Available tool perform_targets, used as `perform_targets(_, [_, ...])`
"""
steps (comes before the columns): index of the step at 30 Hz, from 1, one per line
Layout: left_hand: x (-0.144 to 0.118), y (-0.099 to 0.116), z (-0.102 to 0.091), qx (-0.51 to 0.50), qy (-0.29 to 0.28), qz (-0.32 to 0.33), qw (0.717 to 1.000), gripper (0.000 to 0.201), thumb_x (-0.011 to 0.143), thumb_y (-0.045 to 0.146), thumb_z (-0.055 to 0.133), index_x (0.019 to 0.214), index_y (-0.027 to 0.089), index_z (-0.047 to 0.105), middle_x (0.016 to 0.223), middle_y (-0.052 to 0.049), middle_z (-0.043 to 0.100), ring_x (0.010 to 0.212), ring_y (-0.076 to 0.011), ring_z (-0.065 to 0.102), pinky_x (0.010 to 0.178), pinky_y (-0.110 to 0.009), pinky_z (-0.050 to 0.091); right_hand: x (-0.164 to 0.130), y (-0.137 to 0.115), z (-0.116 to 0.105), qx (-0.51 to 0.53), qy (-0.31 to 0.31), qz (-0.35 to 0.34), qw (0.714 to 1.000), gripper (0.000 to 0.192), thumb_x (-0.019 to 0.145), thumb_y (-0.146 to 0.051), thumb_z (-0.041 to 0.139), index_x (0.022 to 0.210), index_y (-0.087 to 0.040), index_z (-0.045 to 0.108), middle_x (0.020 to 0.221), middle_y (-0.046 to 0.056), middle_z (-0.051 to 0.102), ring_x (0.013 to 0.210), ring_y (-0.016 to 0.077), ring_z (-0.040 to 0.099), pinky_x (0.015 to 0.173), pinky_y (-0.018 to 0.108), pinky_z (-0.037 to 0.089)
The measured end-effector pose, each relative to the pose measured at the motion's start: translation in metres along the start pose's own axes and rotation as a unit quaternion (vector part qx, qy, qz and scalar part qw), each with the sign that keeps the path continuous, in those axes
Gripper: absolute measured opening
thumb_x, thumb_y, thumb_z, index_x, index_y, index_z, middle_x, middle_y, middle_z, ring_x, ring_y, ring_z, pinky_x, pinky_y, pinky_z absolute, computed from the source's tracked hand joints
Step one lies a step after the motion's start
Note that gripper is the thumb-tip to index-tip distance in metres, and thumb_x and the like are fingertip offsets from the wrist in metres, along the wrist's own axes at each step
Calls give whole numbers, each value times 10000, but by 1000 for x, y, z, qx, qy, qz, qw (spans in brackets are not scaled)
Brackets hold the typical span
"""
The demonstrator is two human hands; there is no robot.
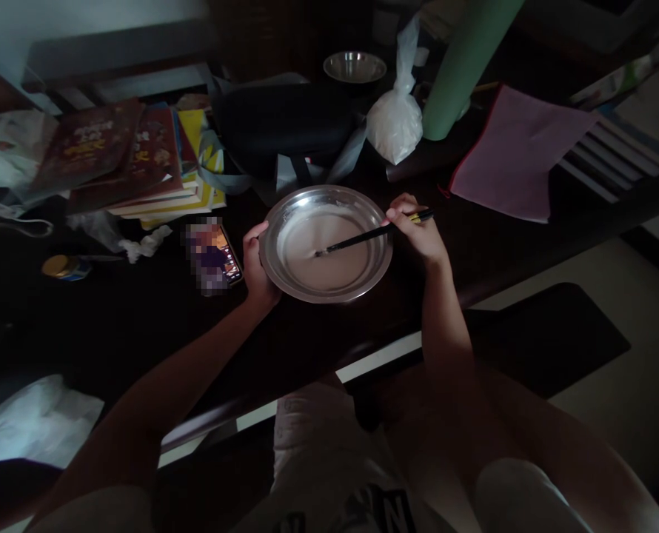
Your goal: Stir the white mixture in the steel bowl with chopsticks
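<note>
Chopsticks (374, 235) in right hand (418, 237), tips in plate (285, 277).

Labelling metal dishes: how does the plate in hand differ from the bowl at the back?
The steel plate is wide and shallow and holds a whitish mix; the small bowl is narrower and looks empty. The left hand steadies the plate while the right hand keeps chopsticks in it; nothing touches the bowl. Both are shiny metal.

Silver, white and black in front of you, on a dark bench (112, 326).

Your silver plate (285, 277) holds a whitish mix; the brush (363, 237) you grip is black with a yellow band. Beyond you lie dark red and yellow books (135, 159), a pink cloth (515, 152), a green roll (466, 66) and a white bag (395, 122).
</note>
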State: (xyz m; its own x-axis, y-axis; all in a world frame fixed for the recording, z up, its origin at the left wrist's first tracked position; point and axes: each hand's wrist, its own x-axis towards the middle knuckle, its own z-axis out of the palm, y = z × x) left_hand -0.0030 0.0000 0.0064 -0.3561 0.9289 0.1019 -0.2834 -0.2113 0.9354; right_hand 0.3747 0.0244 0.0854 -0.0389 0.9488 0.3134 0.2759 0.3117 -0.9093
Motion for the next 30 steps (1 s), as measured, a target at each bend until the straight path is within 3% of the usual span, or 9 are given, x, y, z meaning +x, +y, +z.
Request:
perform_targets(4, [0,-4,1,1,18,9,1000,466,1150,721,865,1331,292,870,1448,-91,904,1378,-308,849,1337,-523,699,0,-4,1,14,27,-3,1000,707,926,-1042,884,775,-352,862,924,48,659,1136,345,729,1260,685,598])
perform_targets(9, [0,-5,2,7,13,20,1000,483,1166,739,836,1337,287,858,1406,-91,901,1376,-318,848,1305,-524,713,0,-8,4,3,8,3,1000,784,795,-1131,906,701,-356,829,891,49,654,1128,351,708,1236,665,603])
perform_targets(13, [-1,-3,2,18,6,22,1000,503,1125,765,872,1328,305,866,1450,-94,900,1444,-348,837,1323,-537,707,0,-7,3,9,29,4,1000,762,892,-1088,860,713,-349,824,912,41,643,1128,332,716,1251,659,599])
perform_targets(18, [-3,5,7,7,19,-12,1000,520,1108,780,887,1317,306,839,1439,-87,900,1498,-355,817,1337,-524,696,-1,-6,3,4,-4,7,1000,690,877,-1011,951,744,-343,834,914,39,659,1125,344,720,1236,655,602])
perform_targets(23, [-4,9,9,7,18,-23,1000,442,1165,723,863,1318,309,839,1494,-84,899,1557,-342,802,1397,-510,664,-1,-5,2,14,30,13,999,649,952,-955,920,769,-339,834,937,27,649,1150,321,727,1273,636,596])
perform_targets(27, [-4,6,9,-9,28,-3,1000,441,1157,688,868,1312,275,853,1446,-107,916,1432,-333,837,1355,-523,686,-1,-8,2,11,9,17,1000,608,880,-925,1018,774,-350,852,927,39,688,1154,356,751,1283,684,617])
perform_targets(30, [-4,6,11,-26,46,-11,999,374,1142,633,880,1277,284,869,1406,-90,932,1359,-316,848,1325,-520,703,-1,-11,2,2,30,24,999,562,892,-902,1027,810,-364,883,902,39,674,1173,369,759,1307,710,615])
